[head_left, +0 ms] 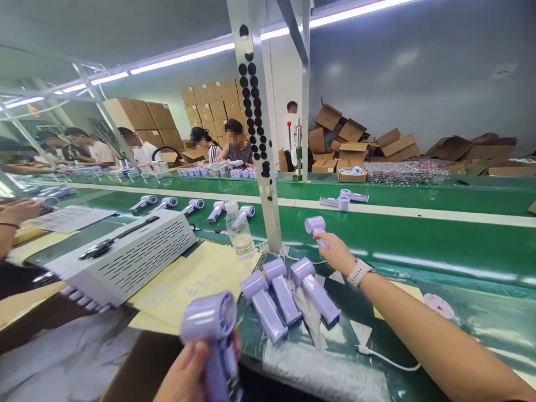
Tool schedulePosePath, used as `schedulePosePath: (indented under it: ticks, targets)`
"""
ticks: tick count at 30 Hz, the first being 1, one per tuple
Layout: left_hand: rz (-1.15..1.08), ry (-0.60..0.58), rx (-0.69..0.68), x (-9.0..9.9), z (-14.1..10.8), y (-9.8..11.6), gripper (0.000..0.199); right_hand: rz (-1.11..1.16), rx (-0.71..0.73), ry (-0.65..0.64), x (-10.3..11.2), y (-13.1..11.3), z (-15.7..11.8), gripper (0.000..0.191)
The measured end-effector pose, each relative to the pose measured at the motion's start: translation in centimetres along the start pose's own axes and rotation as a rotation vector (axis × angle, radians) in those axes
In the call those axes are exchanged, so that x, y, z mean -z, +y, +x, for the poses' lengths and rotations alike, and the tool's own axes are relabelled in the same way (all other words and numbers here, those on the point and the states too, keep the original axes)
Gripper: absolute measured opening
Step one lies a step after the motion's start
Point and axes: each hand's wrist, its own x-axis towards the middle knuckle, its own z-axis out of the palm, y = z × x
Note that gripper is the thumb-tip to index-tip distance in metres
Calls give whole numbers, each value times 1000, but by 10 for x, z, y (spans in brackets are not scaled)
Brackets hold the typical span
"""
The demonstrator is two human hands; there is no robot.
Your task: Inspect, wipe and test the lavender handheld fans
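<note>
In my left hand (190, 365), close to the camera, is a lilac handheld fan (205, 321), its round head up and its handle seemingly open along one side. My right hand (337, 254), with a pale watch band at the wrist, reaches out over the green belt and grips another lilac fan (315, 226) by the handle. Between the two hands, several lilac fans lie on the bench, among them a fan (316, 293) resting on a crumpled whitish cloth (309, 318). A white USB cable (389, 357) lies below my right forearm.
A metal post (268, 218) rises at the bench edge beside a clear bottle (243, 240). Left stand a vented white box (138, 257) and yellow paper (196, 279). More fans lie along the green belt (419, 240); people work beyond it. Bubble wrap (326, 371) lies in front.
</note>
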Motion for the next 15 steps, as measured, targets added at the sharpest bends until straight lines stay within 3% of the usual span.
schedulePosePath:
  ticks: [2,5,8,10,12,15]
  targets:
    - [-16,-128,-54,-24,0,-9,60,76,85,10,7,-26,-38,38]
    - [-137,-340,-30,-62,0,-28,72,188,259,-17,11,-68,-99,48]
    - [-233,-415,54,-80,-2,-43,63,262,399,-1,9,-95,-152,52]
    - [-252,-431,116,-78,-3,-47,62,275,388,-30,11,-92,-176,60]
    - [-247,-438,114,-70,-2,-47,67,259,273,-75,16,-71,-190,57]
    - [-235,-430,47,-60,0,-43,65,34,64,-17,15,-22,-199,20]
